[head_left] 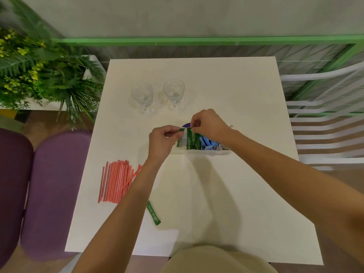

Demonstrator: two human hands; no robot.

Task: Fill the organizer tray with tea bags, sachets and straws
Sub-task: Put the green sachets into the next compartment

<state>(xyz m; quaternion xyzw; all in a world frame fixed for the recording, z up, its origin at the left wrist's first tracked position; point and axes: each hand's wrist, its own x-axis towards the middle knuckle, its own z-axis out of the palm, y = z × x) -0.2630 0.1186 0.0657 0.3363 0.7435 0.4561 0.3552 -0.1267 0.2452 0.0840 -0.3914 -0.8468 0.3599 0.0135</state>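
On the white surface point(216, 194) my straws point(116, 182) lie in a long bunch pointing away from me, nearer my left hand point(163, 142) and still outside the organizer tray point(208, 152). The tray holds green sachets point(192, 139) and blue packets point(206, 143). Both hands meet over its left end, each grip pinching green sachets; one more sachet point(154, 213) lies near me.

Count: two glass cups point(142, 94) at 12 o'clock, one organizer tray point(206, 151) at centre, one loose green sachet point(153, 213) at 6 o'clock, one bundle of red straws point(116, 181) at 8 o'clock, number not countable, two hands point(162, 142).
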